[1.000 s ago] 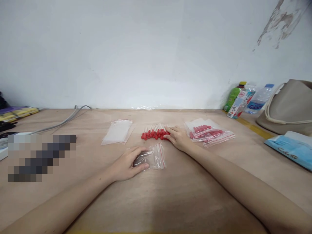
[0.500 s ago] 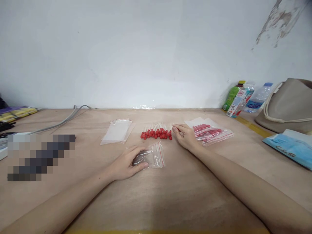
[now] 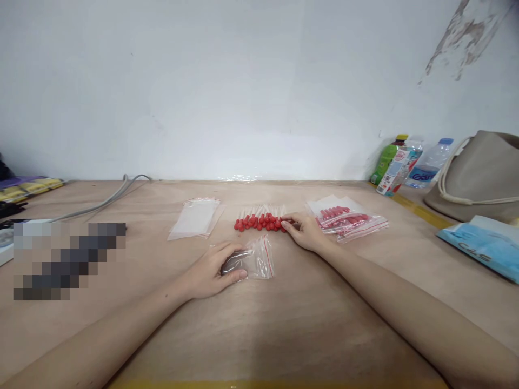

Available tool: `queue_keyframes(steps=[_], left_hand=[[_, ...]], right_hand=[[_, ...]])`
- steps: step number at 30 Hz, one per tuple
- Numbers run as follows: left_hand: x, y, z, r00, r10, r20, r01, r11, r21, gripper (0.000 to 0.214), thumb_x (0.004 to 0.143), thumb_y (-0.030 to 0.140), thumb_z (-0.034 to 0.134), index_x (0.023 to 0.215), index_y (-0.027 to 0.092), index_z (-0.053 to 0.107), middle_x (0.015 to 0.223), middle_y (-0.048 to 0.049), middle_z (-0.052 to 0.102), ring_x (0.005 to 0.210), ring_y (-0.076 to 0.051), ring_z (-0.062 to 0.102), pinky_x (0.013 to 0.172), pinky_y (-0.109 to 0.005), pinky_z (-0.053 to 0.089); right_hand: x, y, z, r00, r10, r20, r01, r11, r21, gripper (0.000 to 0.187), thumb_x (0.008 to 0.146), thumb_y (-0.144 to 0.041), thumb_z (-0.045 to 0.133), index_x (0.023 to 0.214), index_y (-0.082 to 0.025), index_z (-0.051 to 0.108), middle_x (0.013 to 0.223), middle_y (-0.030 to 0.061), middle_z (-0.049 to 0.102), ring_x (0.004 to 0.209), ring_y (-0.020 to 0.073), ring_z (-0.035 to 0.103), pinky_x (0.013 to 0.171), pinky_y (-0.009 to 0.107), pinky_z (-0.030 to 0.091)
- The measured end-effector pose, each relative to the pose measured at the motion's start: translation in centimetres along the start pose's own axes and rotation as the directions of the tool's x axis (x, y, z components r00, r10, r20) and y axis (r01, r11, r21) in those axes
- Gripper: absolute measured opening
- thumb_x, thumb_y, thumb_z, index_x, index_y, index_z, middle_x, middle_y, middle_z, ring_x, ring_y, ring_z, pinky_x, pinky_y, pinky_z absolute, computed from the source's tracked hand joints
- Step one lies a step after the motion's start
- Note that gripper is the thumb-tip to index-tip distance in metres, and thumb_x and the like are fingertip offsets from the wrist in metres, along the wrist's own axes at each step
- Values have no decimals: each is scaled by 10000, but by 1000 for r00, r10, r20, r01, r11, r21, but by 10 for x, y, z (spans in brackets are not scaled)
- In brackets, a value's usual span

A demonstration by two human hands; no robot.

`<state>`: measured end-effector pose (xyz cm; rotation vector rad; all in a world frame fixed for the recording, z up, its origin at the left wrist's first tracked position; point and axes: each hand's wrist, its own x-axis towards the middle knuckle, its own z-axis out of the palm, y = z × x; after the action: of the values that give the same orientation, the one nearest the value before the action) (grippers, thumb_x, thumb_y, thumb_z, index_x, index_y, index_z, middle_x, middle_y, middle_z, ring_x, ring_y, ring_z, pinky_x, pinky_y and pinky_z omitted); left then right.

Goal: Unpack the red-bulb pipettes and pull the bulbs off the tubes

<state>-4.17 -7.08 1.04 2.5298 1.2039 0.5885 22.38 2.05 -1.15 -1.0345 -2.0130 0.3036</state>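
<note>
My left hand [image 3: 214, 270] rests on the table, curved around a clear zip-lock bag [image 3: 257, 262]; its thumb lies over the bag's near edge and its fingers sit at the far edge. The bag's red-striped end points right. Just beyond lies a row of droppers [image 3: 259, 220] with red bulbs toward me and thin clear stems pointing away. At the row's right end my right hand [image 3: 304, 229] is closed, thumb and forefinger pinching the bulb of the outermost dropper. The fingertips partly hide that bulb.
Flat zip-lock bags [image 3: 197, 218] lie stacked at left. Filled bags of red-bulbed droppers [image 3: 351, 219] lie right of my right hand. Farther right are a blue tissue pack [image 3: 478, 246], a grey bag [image 3: 482, 173], a green bottle [image 3: 387, 159] and a carton [image 3: 399, 170]. A cable [image 3: 105, 202] runs at left.
My right hand has moved slightly left and toward me, from beside the dropper stems to the rightmost red bulb. My left hand and the bag have stayed put.
</note>
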Motion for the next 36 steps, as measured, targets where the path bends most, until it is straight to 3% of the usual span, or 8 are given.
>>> queue_keyframes(steps=[7,10,14,18,24,28,32,36], left_hand=[[-1,-1,0,1000,11,5,-11,1000,11,444,813,420,506,1203,221,436,1197,-81,516,1090,-231,494,934,-385,406],[-1,-2,1,1000,22,15,-23,1000,20,481,804,432,519,1224,221,416,1254,-85,474,1146,-231,455,973,-391,380],[-1,-2,1,999,37,35,-39,998,52,565,780,462,542,1260,207,385,1312,-98,422,1207,-242,396,1011,-405,344],[-2,0,-1,998,29,54,-32,998,62,593,775,476,540,1276,202,377,1341,-99,394,1229,-246,373,1021,-407,332],[0,-6,1,990,-131,-41,127,988,-88,458,828,460,463,1224,232,434,1258,-60,494,1128,-217,478,953,-375,400],[3,-17,4,920,-321,-225,312,947,-76,412,797,510,476,1063,202,542,1025,-63,603,925,-220,560,777,-361,468],[5,-20,3,930,-277,-242,305,948,89,374,737,532,534,898,197,578,788,-26,584,785,-199,531,689,-334,436],[5,-19,1,946,-261,-193,276,960,55,294,783,476,496,757,187,539,742,-6,558,709,-159,509,635,-284,407]], right_hand=[[-12,-16,1,974,-149,-169,138,987,-76,211,844,-312,467,908,-183,622,832,66,620,817,174,571,756,327,462],[-25,-37,-1,957,-290,-30,290,957,-25,311,838,-339,476,1086,-171,558,1029,96,589,958,178,541,849,340,435],[-37,-59,-8,818,-502,283,525,851,-10,524,806,-449,491,1250,-174,451,1292,113,452,1182,221,400,980,407,320],[-43,-64,-11,747,-483,456,545,838,-6,384,869,-401,402,1164,-198,541,1219,73,543,1199,204,401,1004,412,274],[-46,-60,-13,756,-452,473,486,872,57,323,890,-305,376,1103,-168,577,1158,85,585,1091,159,510,940,332,374],[-48,-58,-12,792,-457,405,473,879,68,278,883,-293,394,1037,-187,600,1108,71,603,1027,147,541,900,304,404],[-50,-56,-12,850,-454,265,478,878,-28,242,868,-293,419,1001,-206,601,1040,65,611,950,154,548,851,327,403],[-46,-46,-20,925,-371,79,376,869,-322,216,828,-315,469,957,-218,613,1030,72,611,956,194,525,884,383,340]])
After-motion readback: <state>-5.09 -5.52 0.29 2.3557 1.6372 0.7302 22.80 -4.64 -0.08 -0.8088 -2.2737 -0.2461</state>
